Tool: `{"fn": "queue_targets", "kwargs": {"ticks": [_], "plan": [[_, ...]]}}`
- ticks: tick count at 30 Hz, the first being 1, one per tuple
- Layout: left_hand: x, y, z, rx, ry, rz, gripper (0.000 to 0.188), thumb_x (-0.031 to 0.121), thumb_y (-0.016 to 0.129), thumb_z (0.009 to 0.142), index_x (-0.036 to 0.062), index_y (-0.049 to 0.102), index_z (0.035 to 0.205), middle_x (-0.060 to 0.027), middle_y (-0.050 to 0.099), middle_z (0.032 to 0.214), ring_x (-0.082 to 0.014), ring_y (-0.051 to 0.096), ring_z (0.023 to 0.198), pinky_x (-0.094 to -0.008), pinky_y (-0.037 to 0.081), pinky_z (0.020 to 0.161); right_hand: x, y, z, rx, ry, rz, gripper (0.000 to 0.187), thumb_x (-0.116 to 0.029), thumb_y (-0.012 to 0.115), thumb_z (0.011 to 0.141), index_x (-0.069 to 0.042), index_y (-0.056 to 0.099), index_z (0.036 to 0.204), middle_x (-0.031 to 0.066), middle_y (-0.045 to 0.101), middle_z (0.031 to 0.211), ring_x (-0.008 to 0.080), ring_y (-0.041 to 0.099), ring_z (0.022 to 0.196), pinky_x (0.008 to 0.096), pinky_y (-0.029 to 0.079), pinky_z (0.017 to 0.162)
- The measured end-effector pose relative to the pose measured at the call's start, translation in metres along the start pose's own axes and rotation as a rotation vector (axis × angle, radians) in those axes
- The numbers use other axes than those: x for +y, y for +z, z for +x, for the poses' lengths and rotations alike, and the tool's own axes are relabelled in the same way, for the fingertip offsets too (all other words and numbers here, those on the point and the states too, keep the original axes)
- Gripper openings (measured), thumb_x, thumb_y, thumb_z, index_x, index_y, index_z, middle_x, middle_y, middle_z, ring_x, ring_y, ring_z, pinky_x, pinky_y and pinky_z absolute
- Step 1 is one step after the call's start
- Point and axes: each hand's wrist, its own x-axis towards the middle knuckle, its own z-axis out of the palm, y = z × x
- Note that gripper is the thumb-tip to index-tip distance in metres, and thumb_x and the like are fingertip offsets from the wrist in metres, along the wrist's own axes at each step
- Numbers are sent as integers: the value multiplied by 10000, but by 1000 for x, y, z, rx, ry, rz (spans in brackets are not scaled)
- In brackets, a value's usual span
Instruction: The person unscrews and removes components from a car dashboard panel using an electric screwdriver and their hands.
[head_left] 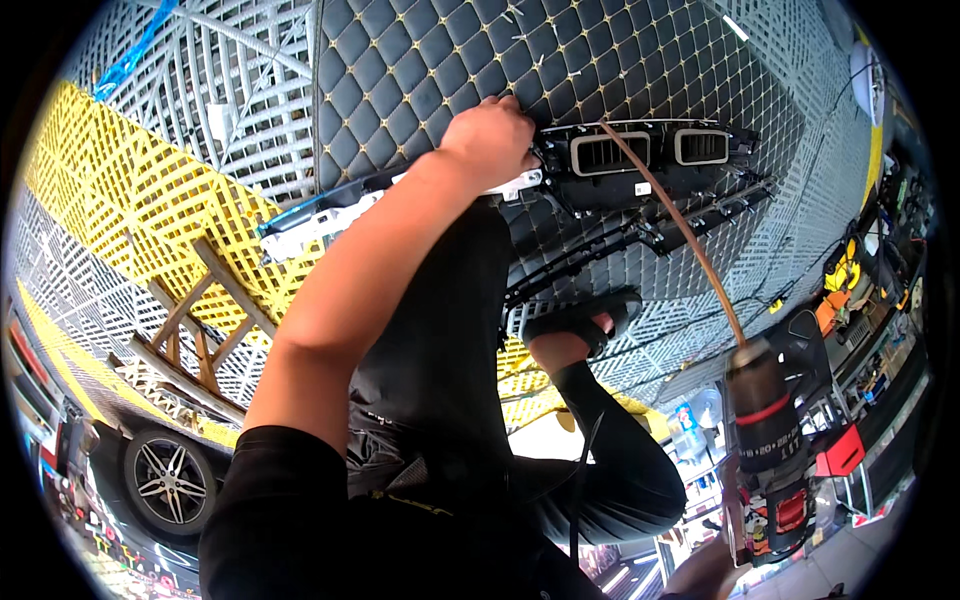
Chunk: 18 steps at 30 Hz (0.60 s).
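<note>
A long black car dashboard trim panel (610, 187) with two framed air vents lies across a dark quilted mat. My left hand (490, 137) is closed on the panel's middle, beside the vents, its fingers curled over the far edge and partly hidden. At the lower right my right hand (706, 572) grips a cordless drill (768, 425), only part of the hand showing. From the drill's chuck a long thin copper-coloured shaft (688, 230) runs up toward the panel. Its tip appears at the panel's far edge near the left vent; whether it touches I cannot tell.
The quilted mat (375, 70) covers grey and yellow floor grating (150, 165). A second slim black trim strip (600, 255) lies nearer me, close to my sandalled foot. A wooden frame (205, 320) and a car wheel (170, 482) are at left; cluttered shelves line the right.
</note>
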Motion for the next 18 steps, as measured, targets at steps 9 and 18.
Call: {"fn": "queue_targets", "kwargs": {"ticks": [9,18], "plan": [[-73,-78,60,327,-130,-71,314,285,753,915,67,706,1136,-103,698,1093,-260,696,947,-395,561,806,66,73,-119,121,291,-23,433,-71,695,892,15,590,1303,138,710,1132,189,702,933,300,561,808],[-68,-73,64,362,-197,-178,182,186,698,958,67,684,1095,-98,716,1028,-235,708,889,-350,560,804,81,96,-132,59,272,-12,482,-51,655,895,49,528,1349,180,688,1185,218,702,935,318,567,781]]}}
